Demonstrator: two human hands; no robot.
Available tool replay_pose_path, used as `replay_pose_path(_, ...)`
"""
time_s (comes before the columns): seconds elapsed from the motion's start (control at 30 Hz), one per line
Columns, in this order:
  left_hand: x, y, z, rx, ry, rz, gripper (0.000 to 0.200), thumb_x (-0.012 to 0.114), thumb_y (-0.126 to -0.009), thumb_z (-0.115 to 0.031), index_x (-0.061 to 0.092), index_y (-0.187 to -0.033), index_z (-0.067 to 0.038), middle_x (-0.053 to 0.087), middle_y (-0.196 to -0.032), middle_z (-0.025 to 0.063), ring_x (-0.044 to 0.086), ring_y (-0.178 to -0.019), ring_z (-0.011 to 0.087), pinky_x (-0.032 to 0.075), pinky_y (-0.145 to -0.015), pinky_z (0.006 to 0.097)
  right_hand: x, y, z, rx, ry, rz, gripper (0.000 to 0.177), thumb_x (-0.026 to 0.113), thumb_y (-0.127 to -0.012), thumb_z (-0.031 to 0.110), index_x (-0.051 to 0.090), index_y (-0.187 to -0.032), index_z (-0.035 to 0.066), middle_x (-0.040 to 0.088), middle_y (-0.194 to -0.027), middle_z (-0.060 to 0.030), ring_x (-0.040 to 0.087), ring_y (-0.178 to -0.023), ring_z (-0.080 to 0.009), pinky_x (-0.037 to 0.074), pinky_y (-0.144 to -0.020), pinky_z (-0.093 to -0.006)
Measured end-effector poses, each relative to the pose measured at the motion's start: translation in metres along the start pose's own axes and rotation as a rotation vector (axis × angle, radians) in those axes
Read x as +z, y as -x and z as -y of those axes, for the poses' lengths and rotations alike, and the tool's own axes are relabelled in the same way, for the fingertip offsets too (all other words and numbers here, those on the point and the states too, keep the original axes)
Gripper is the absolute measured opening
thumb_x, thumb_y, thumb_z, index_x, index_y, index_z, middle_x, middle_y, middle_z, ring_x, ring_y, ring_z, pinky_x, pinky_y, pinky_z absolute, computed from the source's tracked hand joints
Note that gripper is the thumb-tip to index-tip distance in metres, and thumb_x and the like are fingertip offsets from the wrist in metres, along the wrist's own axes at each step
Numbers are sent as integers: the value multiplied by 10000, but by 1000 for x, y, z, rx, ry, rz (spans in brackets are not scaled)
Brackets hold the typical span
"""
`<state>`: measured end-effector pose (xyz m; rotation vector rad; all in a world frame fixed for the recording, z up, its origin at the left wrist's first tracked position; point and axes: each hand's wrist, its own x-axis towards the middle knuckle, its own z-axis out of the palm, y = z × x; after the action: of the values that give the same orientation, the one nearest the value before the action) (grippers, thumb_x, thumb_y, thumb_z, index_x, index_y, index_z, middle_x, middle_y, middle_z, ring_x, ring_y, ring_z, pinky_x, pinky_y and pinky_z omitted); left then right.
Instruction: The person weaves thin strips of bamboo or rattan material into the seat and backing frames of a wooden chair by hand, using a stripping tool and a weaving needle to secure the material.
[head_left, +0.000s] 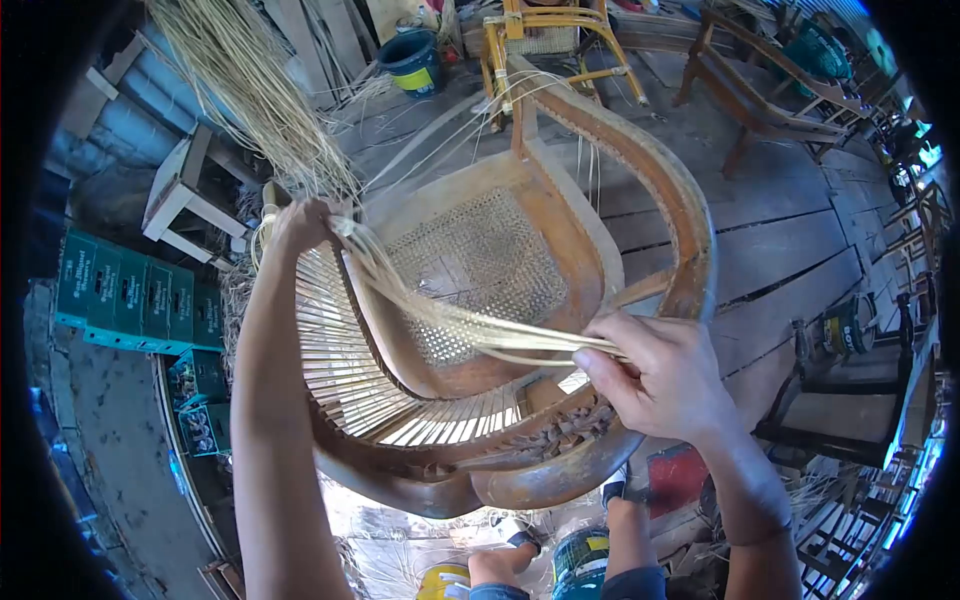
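A curved wooden chair frame (425, 492) with carved trim stands in front of me, its woven cane seat (480, 260) in the middle. Thin strands (330, 350) run in a row along the left side of its back. My right hand (655, 375) is closed, pinching one end of a bundle of pale cane strips (450, 320) above the carved rail. The bundle stretches left across the seat to my left hand (305, 225), which is at the chair's left arm end. The fingers of that hand are largely hidden.
Long loose cane (250, 90) hangs at the upper left. Green crates (120, 290) and a small wooden stool (185, 195) stand left. A dark bucket (410, 62) and a yellowish chair frame (560, 20) are behind. Another wooden frame (760, 110) stands at the back right.
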<state>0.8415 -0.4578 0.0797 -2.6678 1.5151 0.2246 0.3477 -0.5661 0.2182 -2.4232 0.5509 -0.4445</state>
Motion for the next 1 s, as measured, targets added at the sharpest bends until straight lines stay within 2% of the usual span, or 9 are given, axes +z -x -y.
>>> replay_pose_path(0.07, -30, 41, -40, 145, 108, -58, 152, 636, -748, -131, 713, -876, -97, 682, -795, 156, 663, -784, 321, 521, -701, 400, -1, -1, -1, 25, 8, 12, 143, 661, -825, 212, 593, -823, 85, 607, -660, -65, 633, -596, -255, 493, -539, -369)
replay_pose_path(0.2, -97, 183, -124, -92, 358, -8, 222, 564, -736, 20, 676, -895, -87, 669, -712, 145, 671, -656, 275, 517, -598, 380, -2, -3, 0, 51, 16, 33, 135, 659, -824, 202, 606, -808, 79, 621, -676, -72, 635, -603, -254, 491, -539, -363)
replay_pose_path(0.43, -56, 296, -211, -199, 674, -477, 217, 675, -767, -180, 550, -621, -78, 474, -529, 62, 430, -532, 249, 328, -667, 355, -14, -5, 0, 28, -3, 63, 187, 626, -862, 255, 642, -863, 69, 665, -781, -94, 656, -694, -268, 510, -630, -377)
replay_pose_path(0.5, -53, 299, -208, -176, 669, -500, 229, 676, -766, -193, 543, -616, -82, 471, -533, 60, 427, -527, 248, 328, -658, 358, -34, -29, -19, 323, -310, 528, 210, 620, -884, 244, 634, -853, 36, 649, -768, -60, 612, -670, -155, 479, -597, -298)
replay_pose_path(0.57, -51, 299, -206, -142, 633, -540, 245, 669, -771, -240, 548, -625, -86, 476, -545, 56, 424, -526, 249, 328, -650, 360, -49, -88, -66, 470, -336, 365, 233, 556, -929, 260, 627, -928, 38, 652, -800, -41, 602, -729, -131, 481, -623, -300)
replay_pose_path(0.67, -56, 297, -205, -188, 675, -527, 290, 669, -774, -204, 511, -576, -63, 441, -537, 57, 376, -547, 206, 306, -674, 341, -49, -198, -133, -39, 300, -161, 412, 591, -885, 330, 550, -1218, 91, 657, -1038, -124, 597, -1043, -278, 410, -960, -409)
replay_pose_path(0.77, -59, 294, -197, -194, 655, -507, 289, 660, -777, -259, 528, -593, -80, 462, -542, 74, 412, -532, 266, 327, -645, 371, -12, -270, -195, -139, 289, -172, 462, 595, -863, 322, 503, -1269, 119, 640, -1090, -128, 550, -1113, -326, 349, -1021, -436)
replay_pose_path(0.93, -46, 295, -190, -197, 665, -570, 325, 665, -771, -238, 469, -570, -74, 437, -541, 84, 403, -532, 277, 328, -643, 385, -13, -279, -153, -5, 726, 583, 319, 530, -896, 300, 617, -1084, 57, 622, -1056, -192, 607, -968, -372, 475, -866, -429)
replay_pose_path(1.0, -49, 296, -189, -230, 633, -525, 304, 648, -772, -227, 477, -573, -73, 446, -543, 86, 427, -552, 294, 343, -664, 381, -22, -244, -123, 49, 665, 527, 277, 528, -896, 282, 642, -1025, 65, 636, -979, -201, 617, -920, -370, 482, -805, -431)
